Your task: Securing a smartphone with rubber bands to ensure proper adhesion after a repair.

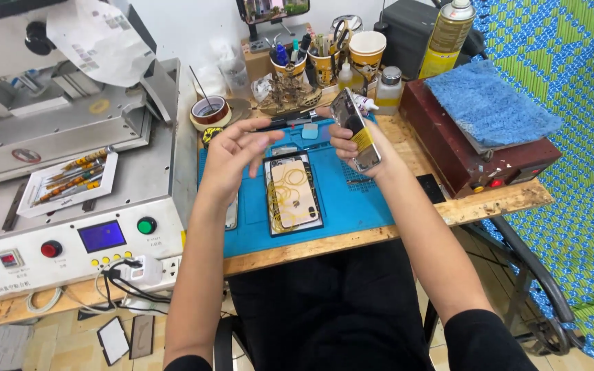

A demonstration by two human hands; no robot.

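A dark phone body (356,129) with a yellow strip is held tilted above the far right corner of the blue mat (352,199).

phone's (356,130) lower edge hidden in right hand (352,148) (grip), cups' (324,62) tools indistinct

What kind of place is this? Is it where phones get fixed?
Probably a phone repair bench: an opened phone lies on a blue work mat, beside cups of small tools and a button-fronted machine.

Phone panel (355,129): glossy, probably glass. Mat (352,199): matt blue rubber. Table (496,200): rough worn wood.
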